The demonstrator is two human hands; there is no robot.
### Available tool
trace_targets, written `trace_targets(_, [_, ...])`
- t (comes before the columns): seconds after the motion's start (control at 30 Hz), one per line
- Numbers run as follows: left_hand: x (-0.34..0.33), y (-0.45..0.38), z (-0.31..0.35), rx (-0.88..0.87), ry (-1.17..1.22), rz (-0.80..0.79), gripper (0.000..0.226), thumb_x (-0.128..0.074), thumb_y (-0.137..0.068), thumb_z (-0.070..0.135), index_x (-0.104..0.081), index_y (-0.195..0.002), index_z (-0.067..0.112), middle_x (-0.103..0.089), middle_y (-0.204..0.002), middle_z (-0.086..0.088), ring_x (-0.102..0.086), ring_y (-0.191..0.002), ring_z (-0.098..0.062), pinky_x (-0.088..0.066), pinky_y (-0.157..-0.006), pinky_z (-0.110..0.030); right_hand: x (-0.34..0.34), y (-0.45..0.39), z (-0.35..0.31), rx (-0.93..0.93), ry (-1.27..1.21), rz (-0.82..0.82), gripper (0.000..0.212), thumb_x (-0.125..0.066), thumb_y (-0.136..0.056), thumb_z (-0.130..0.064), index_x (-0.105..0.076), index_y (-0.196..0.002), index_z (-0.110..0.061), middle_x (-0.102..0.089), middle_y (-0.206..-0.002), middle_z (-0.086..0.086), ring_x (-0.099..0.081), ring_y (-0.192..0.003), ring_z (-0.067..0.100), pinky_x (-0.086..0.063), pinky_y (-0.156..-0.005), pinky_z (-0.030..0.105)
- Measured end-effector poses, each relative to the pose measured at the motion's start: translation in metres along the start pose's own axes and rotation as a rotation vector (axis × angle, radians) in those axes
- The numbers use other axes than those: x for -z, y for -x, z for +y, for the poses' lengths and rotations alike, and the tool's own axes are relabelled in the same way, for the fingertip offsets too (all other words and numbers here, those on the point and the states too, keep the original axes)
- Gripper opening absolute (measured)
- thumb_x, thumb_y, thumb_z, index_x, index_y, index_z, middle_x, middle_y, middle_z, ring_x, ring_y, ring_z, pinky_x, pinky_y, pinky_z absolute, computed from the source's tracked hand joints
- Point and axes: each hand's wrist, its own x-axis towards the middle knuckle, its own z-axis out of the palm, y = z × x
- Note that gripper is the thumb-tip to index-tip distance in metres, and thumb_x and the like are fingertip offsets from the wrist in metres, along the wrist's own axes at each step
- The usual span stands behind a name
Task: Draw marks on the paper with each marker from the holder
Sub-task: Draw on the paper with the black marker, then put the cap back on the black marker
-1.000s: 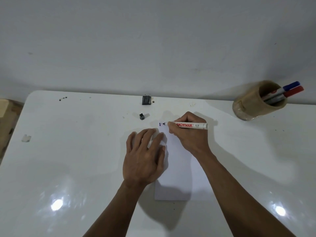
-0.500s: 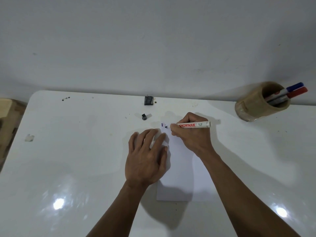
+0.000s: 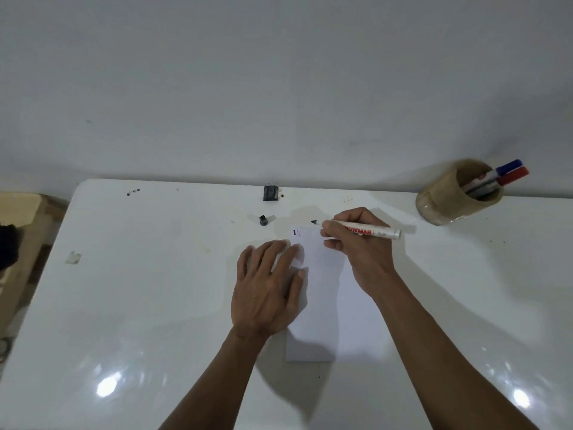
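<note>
A white sheet of paper [image 3: 328, 308] lies on the white table [image 3: 148, 290], with small blue and red marks [image 3: 296, 233] near its far left corner. My left hand [image 3: 268, 287] lies flat on the paper's left side, fingers spread. My right hand [image 3: 356, 240] grips a white uncapped marker [image 3: 366, 230]; its black tip [image 3: 313, 222] is lifted just beyond the paper's far edge. A round wooden holder [image 3: 449, 200] at the back right contains a blue-capped marker [image 3: 505, 168] and a red-capped marker [image 3: 514, 175].
A small black cap [image 3: 263, 220] lies on the table left of the marker tip. A black block [image 3: 271, 193] sits at the table's back edge against the wall. A scrap of tape [image 3: 73, 257] is at the left. Wooden furniture [image 3: 21, 209] stands beyond the left edge.
My right hand has lifted the marker off the paper and drawn it back to the right, its tip now past the paper's far edge. My left hand stays flat on the sheet.
</note>
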Motion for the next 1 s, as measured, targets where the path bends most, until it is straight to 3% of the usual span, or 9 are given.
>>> trace_targets(0.17, [0.018,-0.005,0.004,0.260,0.352,0.068,0.044,-0.047,-0.097,0.042,-0.055,-0.131,0.017,-0.059,-0.131,-0.001,-0.055,-0.121,-0.021,-0.045,-0.105,-0.039,0.001,0.029,-0.014,0.028,-0.072,-0.041,0.026,-0.077,-0.079,0.012,-0.070,-0.076,-0.013,-0.074,-0.094,0.011,-0.072,-0.088,0.027,-0.061,-0.073,0.037])
trace_targets(0.27, [0.034,-0.027,0.001,0.430,0.388,0.132,0.040,-0.051,-0.098,0.034,-0.048,-0.136,0.021,-0.051,-0.133,-0.002,-0.056,-0.120,-0.023,-0.052,-0.095,-0.041,-0.001,0.043,-0.025,0.034,-0.086,-0.035,0.025,-0.077,-0.079,0.011,-0.072,-0.077,-0.014,-0.076,-0.093,0.009,-0.073,-0.086,0.022,-0.060,-0.070,0.032])
trace_targets(0.4, [0.047,-0.065,-0.007,0.503,0.269,-0.064,0.045,-0.053,-0.098,0.034,-0.045,-0.141,0.026,-0.048,-0.141,0.000,-0.049,-0.129,-0.024,-0.051,-0.090,-0.043,-0.006,0.056,-0.034,0.019,-0.106,0.013,0.021,-0.079,-0.079,0.008,-0.071,-0.082,-0.011,-0.078,-0.087,0.004,-0.074,-0.080,0.017,-0.059,-0.065,0.028])
trace_targets(0.47, [0.046,-0.075,-0.010,0.479,0.204,-0.157,0.036,-0.053,-0.098,0.029,-0.055,-0.134,0.023,-0.056,-0.135,0.000,-0.048,-0.127,-0.024,-0.048,-0.085,-0.040,-0.010,0.061,-0.036,0.024,-0.107,0.027,0.021,-0.079,-0.080,0.008,-0.070,-0.081,-0.011,-0.077,-0.089,0.006,-0.074,-0.080,0.017,-0.059,-0.066,0.029])
trace_targets(0.57, [0.047,-0.080,-0.010,0.501,0.234,-0.153,0.025,-0.054,-0.098,0.022,-0.068,-0.117,0.015,-0.065,-0.122,-0.005,-0.058,-0.116,-0.028,-0.044,-0.078,-0.033,-0.014,0.068,-0.039,0.034,-0.097,0.023,0.017,-0.078,-0.081,0.007,-0.072,-0.083,-0.009,-0.077,-0.091,0.010,-0.074,-0.081,0.019,-0.059,-0.068,0.031])
trace_targets(0.67, [0.065,-0.076,0.002,0.607,0.525,-0.056,0.022,-0.065,-0.092,0.020,-0.072,-0.112,0.014,-0.076,-0.106,-0.006,-0.068,-0.100,-0.025,-0.048,-0.082,-0.028,-0.019,0.077,-0.051,0.073,-0.067,0.026,0.014,-0.078,-0.082,0.004,-0.073,-0.087,-0.008,-0.078,-0.089,0.011,-0.075,-0.078,0.020,-0.059,-0.065,0.029])
trace_targets(0.77, [0.099,-0.066,0.020,0.727,0.967,0.041,0.015,-0.071,-0.089,0.021,-0.075,-0.102,0.014,-0.077,-0.084,0.000,-0.071,-0.082,-0.018,-0.060,-0.076,-0.039,-0.027,0.088,-0.069,0.147,-0.054,0.053,0.010,-0.080,-0.084,-0.003,-0.071,-0.089,-0.007,-0.078,-0.078,0.007,-0.077,-0.075,0.021,-0.059,-0.060,0.027])
trace_targets(0.87, [0.129,-0.055,0.034,0.755,1.302,0.022,0.017,-0.069,-0.092,0.025,-0.076,-0.097,0.012,-0.078,-0.092,-0.001,-0.069,-0.080,-0.016,-0.056,-0.072,-0.035,-0.038,0.100,-0.086,0.218,-0.040,0.078,0.011,-0.081,-0.084,-0.010,-0.071,-0.087,-0.008,-0.078,-0.079,0.014,-0.078,-0.073,0.022,-0.059,-0.059,0.026])
trace_targets(1.0, [0.156,-0.050,0.043,0.777,1.518,-0.012,0.016,-0.068,-0.092,0.025,-0.077,-0.093,0.013,-0.074,-0.096,-0.007,-0.065,-0.083,-0.017,-0.052,-0.074,-0.034,-0.054,0.112,-0.098,0.289,0.015,0.067,0.013,-0.083,-0.083,-0.014,-0.072,-0.087,-0.008,-0.078,-0.076,0.011,-0.078,-0.074,0.024,-0.061,-0.059,0.029])
